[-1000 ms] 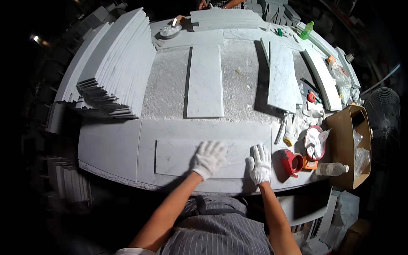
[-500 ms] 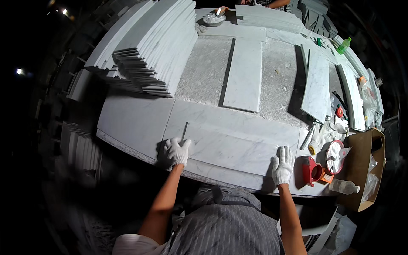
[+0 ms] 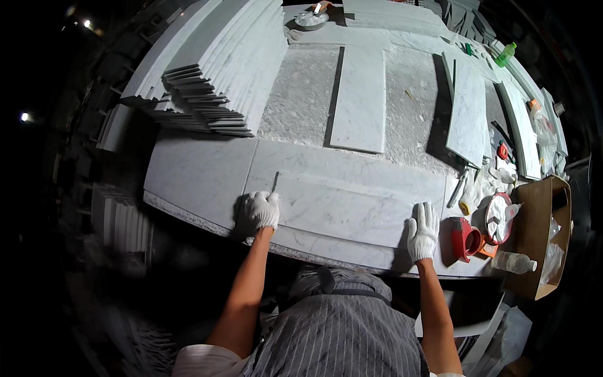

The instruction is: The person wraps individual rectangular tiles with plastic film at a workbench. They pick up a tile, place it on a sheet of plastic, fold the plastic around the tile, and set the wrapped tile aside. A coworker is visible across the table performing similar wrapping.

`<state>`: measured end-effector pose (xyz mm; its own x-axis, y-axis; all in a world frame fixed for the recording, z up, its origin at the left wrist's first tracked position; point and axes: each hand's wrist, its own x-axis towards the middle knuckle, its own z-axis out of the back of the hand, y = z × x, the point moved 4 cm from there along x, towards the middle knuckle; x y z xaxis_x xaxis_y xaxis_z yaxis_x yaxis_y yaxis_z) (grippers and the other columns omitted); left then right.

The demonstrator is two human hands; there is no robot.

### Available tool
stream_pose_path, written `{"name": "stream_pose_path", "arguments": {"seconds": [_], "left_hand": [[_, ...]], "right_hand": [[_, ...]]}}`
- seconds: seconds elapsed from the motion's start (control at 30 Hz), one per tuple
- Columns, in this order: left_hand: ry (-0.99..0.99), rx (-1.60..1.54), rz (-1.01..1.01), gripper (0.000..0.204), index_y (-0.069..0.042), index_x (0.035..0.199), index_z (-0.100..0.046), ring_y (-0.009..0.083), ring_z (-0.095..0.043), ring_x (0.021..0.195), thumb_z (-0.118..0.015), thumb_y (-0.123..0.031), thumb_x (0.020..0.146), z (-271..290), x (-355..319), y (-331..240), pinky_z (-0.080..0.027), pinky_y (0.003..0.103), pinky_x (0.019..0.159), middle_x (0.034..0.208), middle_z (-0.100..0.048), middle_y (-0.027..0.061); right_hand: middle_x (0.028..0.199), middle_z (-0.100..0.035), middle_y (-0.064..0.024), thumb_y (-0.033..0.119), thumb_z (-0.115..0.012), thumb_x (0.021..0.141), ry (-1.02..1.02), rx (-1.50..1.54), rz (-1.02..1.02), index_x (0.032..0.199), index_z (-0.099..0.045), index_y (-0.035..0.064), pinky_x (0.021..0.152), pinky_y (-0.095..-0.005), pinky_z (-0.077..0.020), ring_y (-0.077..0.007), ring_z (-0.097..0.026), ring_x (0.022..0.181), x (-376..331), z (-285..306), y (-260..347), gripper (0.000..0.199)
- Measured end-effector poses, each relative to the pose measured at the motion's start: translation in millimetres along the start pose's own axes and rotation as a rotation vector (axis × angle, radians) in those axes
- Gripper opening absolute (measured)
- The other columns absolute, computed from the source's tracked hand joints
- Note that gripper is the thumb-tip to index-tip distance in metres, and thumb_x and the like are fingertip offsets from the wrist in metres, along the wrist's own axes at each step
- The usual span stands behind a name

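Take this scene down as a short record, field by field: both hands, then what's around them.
Left hand: white-gloved, at the near slab's left end; exact grip unclear
Right hand: white-gloved, at the slab's right end, fingers straight
Near slab: pale, veined, lying crosswise in front of the person
Middle slab: flat, pointing away from the person
Left side: many slabs packed in a stack
Right side: red tape dispenser, clear bottle, cardboard box
Far right: green bottle
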<state>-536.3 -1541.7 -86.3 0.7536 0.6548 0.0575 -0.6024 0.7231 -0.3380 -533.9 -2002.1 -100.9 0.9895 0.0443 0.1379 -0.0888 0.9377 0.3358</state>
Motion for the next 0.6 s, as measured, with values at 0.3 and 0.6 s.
{"name": "stream_pose_path", "arguments": {"seconds": [0.3,0.6], "left_hand": [[0.04,0.023,-0.005,0.029,-0.006,0.084,-0.069,0.0356,-0.057,0.1,-0.067,-0.034,0.081,-20,11,16,-0.045,0.047,0.088,0.104,-0.064,0.0155],[0.058,0.095,0.014,0.028,-0.009,0.091,-0.068,0.0357,-0.054,0.107,-0.064,-0.035,0.083,-18,12,11,-0.043,0.046,0.09,0.111,-0.061,0.0154]], "right_hand": [[0.143,-0.048,-0.0167,0.032,-0.052,0.096,-0.018,-0.008,0.003,0.136,-0.053,0.008,0.114,-0.0468,-0.0285,-0.0386,-0.04,0.135,6,0,0,0.047],[0.141,-0.05,-0.016,0.03,-0.056,0.094,-0.072,0.006,0.017,0.134,-0.055,0.0101,0.112,-0.048,-0.0306,-0.0391,-0.042,0.133,9,1,3,0.045]]}}
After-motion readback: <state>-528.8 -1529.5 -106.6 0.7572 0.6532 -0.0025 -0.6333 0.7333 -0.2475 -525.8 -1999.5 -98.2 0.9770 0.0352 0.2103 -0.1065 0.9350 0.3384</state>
